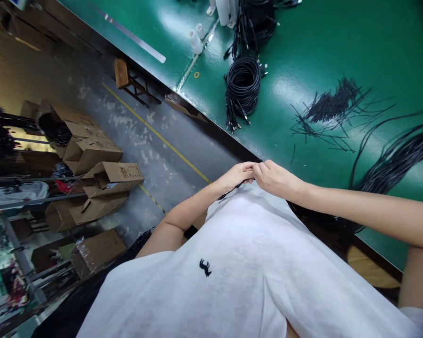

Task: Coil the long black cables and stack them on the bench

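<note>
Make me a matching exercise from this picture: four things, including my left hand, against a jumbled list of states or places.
Things:
1. left hand
2. cable coil
3. thin black strips
4. stool

States or places:
A. in a loose, scattered heap on the green table
B. brown, down beside the table's edge
C. wound into a ring, with plugs at the cable ends
D. meeting the right hand at the fingers

Right pairs: 1-D, 2-C, 3-A, 4-B.
</note>
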Available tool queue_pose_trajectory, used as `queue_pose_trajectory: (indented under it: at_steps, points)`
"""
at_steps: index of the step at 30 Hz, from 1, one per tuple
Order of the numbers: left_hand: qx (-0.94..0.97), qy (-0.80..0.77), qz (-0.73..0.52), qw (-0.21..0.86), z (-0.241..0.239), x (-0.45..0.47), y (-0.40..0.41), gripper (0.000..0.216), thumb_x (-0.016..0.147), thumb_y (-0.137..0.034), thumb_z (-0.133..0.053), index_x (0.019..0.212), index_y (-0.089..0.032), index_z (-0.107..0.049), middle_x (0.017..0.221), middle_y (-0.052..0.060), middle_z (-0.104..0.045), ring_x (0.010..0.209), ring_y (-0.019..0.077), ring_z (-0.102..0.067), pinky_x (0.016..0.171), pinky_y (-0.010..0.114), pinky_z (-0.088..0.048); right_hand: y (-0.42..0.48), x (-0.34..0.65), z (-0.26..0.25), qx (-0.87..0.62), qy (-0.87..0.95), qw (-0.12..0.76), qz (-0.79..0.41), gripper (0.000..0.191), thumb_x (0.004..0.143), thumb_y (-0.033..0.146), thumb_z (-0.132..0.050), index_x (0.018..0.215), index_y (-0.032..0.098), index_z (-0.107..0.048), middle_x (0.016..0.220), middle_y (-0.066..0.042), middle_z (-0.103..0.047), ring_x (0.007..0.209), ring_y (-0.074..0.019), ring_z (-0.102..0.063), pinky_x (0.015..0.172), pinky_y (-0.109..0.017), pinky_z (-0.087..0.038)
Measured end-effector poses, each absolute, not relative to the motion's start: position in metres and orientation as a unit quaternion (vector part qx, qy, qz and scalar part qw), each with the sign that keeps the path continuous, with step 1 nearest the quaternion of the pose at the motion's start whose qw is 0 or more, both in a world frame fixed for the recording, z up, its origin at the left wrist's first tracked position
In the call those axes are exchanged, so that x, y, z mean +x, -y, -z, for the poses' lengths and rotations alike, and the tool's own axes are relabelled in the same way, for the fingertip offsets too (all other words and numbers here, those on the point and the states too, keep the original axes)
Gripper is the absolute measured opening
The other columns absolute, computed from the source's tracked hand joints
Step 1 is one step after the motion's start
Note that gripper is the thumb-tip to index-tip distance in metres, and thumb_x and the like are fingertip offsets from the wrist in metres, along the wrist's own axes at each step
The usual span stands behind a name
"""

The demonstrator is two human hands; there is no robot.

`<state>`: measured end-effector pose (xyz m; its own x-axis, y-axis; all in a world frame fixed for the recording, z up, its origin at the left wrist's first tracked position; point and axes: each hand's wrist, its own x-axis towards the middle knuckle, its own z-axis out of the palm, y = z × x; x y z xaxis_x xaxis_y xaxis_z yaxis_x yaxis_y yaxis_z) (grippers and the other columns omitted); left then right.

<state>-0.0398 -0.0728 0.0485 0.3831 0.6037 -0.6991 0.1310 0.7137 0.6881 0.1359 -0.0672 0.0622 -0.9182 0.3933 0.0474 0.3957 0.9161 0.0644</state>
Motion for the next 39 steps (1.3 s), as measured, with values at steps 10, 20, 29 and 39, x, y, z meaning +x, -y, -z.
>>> queue_pose_trajectory:
  at_steps: [10, 20, 29, 39]
  points:
    - [0.425, -0.506, -0.160, 0.733, -0.057, -0.033, 0.044, 0.059, 0.072, -0.004, -0.043, 0.127, -0.018, -0.060, 0.097, 0.004, -0.068, 0.081, 0.0117, -0.060, 0.074, 0.026, -0.044, 0.016, 0.140, -0.070, -0.278, 0.947, -0.083, -0.141, 0.031, 0.093, 0.015, -0.039, 0.092, 0.007, -0.069, 0.080, -0.017, -0.066, 0.070, -0.0230, -0.058, 0.056, -0.033, -0.027]
    - [0.803, -0.536, -0.023, 0.260, -0.036, -0.025, 0.001, 0.017, 0.090, -0.029, -0.059, 0.096, -0.015, -0.066, 0.100, 0.015, -0.068, 0.108, 0.0315, -0.060, 0.096, 0.043, -0.042, -0.003, 0.137, -0.063, -0.375, 0.908, -0.089, -0.163, 0.033, 0.094, 0.011, -0.033, 0.098, 0.004, -0.064, 0.089, -0.019, -0.065, 0.076, -0.0235, -0.060, 0.056, -0.031, -0.019]
    - [0.734, -0.547, -0.123, 0.383, -0.046, -0.040, 0.028, 0.021, 0.093, -0.029, -0.058, 0.111, -0.019, -0.061, 0.106, 0.008, -0.070, 0.098, 0.0190, -0.066, 0.091, 0.034, -0.049, -0.003, 0.144, -0.064, -0.335, 0.930, -0.093, -0.122, 0.034, 0.094, 0.009, -0.030, 0.096, 0.006, -0.064, 0.088, -0.017, -0.062, 0.075, -0.0234, -0.055, 0.059, -0.033, -0.016]
    - [0.544, -0.659, -0.208, 0.475, 0.001, 0.007, 0.024, 0.026, 0.088, -0.016, -0.056, 0.113, -0.018, -0.064, 0.116, 0.012, -0.070, 0.126, 0.0288, -0.057, 0.111, 0.045, -0.037, -0.007, 0.134, -0.039, -0.376, 0.909, -0.114, -0.140, 0.036, 0.094, 0.009, -0.029, 0.109, 0.002, -0.060, 0.095, -0.019, -0.062, 0.081, -0.0257, -0.058, 0.058, -0.033, -0.018]
